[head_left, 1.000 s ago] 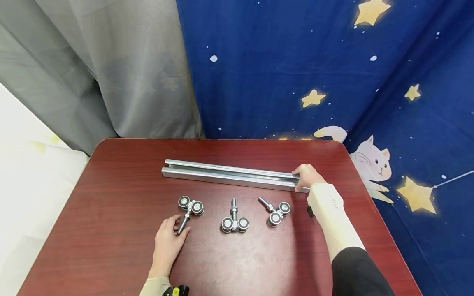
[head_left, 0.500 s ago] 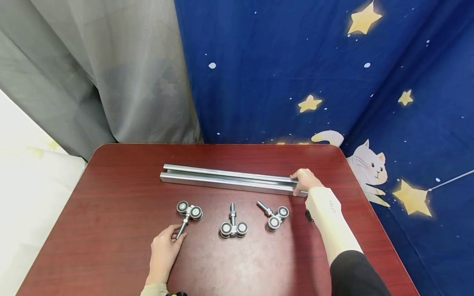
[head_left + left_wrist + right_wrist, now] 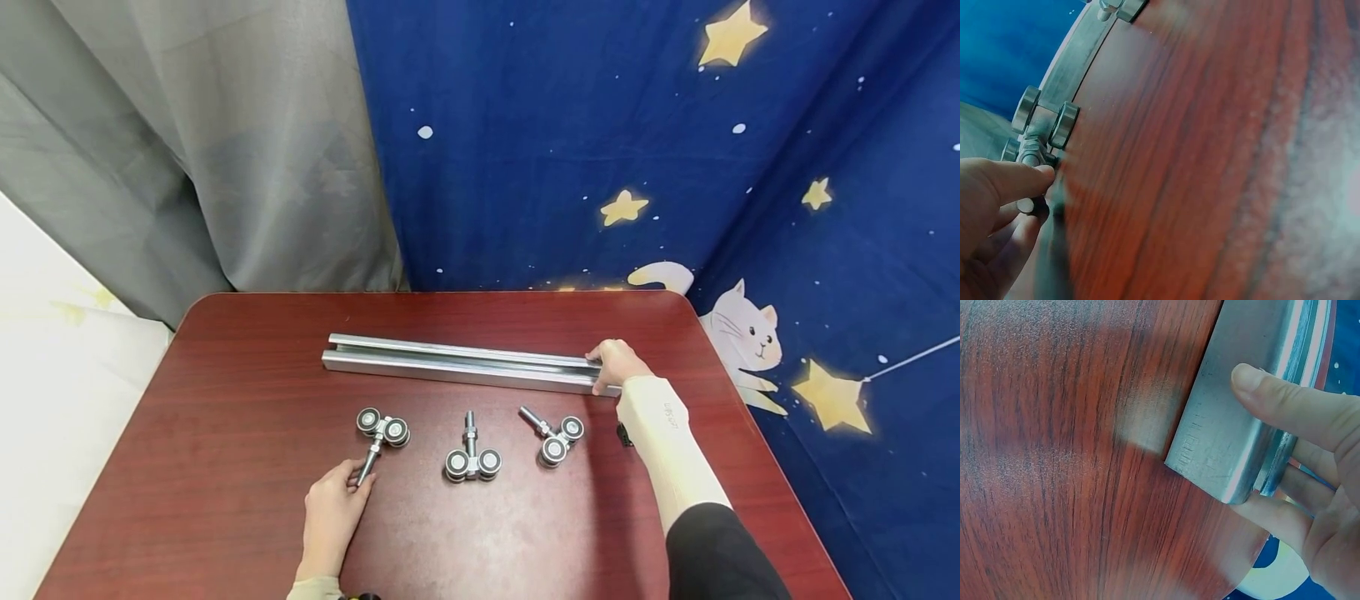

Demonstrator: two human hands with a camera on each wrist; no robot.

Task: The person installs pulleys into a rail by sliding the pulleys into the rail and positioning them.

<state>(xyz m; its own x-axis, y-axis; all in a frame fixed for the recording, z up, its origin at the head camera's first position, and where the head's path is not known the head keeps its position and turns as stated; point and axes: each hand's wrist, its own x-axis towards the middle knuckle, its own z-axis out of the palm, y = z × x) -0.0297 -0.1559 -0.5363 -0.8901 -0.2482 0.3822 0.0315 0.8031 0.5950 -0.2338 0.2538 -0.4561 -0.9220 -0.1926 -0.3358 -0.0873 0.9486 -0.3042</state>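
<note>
Lower left, the left hand (image 3: pixel 332 507) has narrowed, pinching a wheeled bolt (image 3: pixel 377 444); centre right, the right hand (image 3: pixel 620 364) still grips the rail (image 3: pixel 457 369).

Bench (image 3: pixel 225 467) = red-brown wood-grain top, rounded far corners, thin pale edge. Directly behind, L side: gray curtain (image 3: pixel 285 167) in deep vert. folds. Ctr to R: dk blue curtain (image 3: pixel 510 150) w/ printed yellow stars (image 3: pixel 731 35), white dots (image 3: pixel 425 132) & a white cat (image 3: pixel 745 325) nr bench's far R corner. Far L: white fabric (image 3: pixel 75 400), v. bright, w/ faint yellowish marks. Pale glare (image 3: pixel 457 533) on bench, nr ctr front.
</note>
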